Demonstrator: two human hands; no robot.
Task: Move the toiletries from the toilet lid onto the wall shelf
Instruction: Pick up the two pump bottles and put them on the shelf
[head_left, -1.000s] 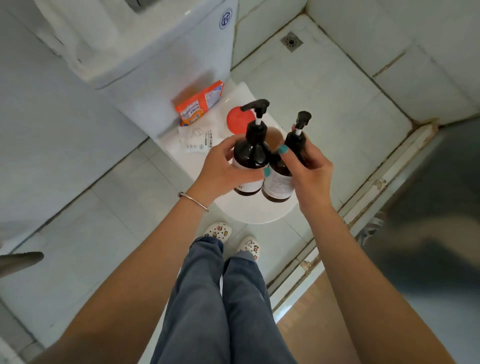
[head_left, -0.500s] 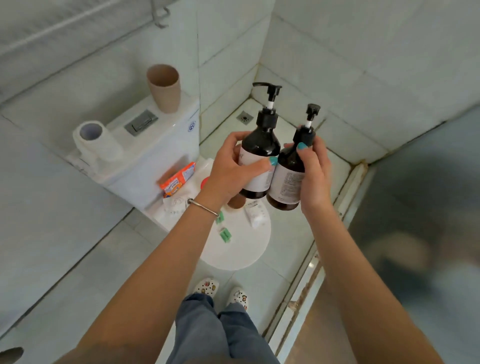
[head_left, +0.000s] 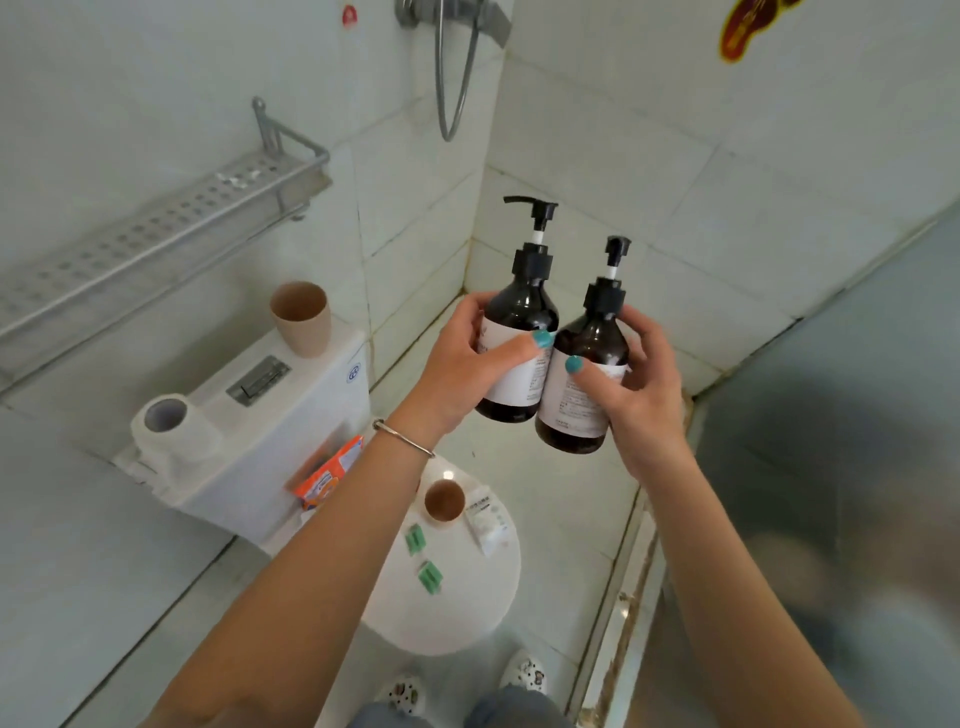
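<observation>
My left hand (head_left: 462, 364) grips a tall dark pump bottle (head_left: 519, 322) with a white label. My right hand (head_left: 641, 379) grips a second, slightly lower dark pump bottle (head_left: 589, 364); the two bottles touch side by side in the air above the toilet. The perforated metal wall shelf (head_left: 156, 228) runs along the left wall, up and left of the bottles, and is bare. On the white toilet lid (head_left: 467, 613) remain a small brown cup (head_left: 444, 500), a white tube box (head_left: 485, 522), two green sachets (head_left: 422, 558) and an orange packet (head_left: 327, 475).
The cistern (head_left: 291, 415) carries a beige cup (head_left: 301, 318) and a toilet roll (head_left: 171, 431). A shower hose (head_left: 457, 78) hangs in the corner. A frosted glass partition (head_left: 857, 467) stands at the right. My legs and shoes show at the bottom.
Both hands have lifted the two bottles off the toilet lid and raised them. My view has tilted up, bringing the wall shelf and shower fitting into sight.
</observation>
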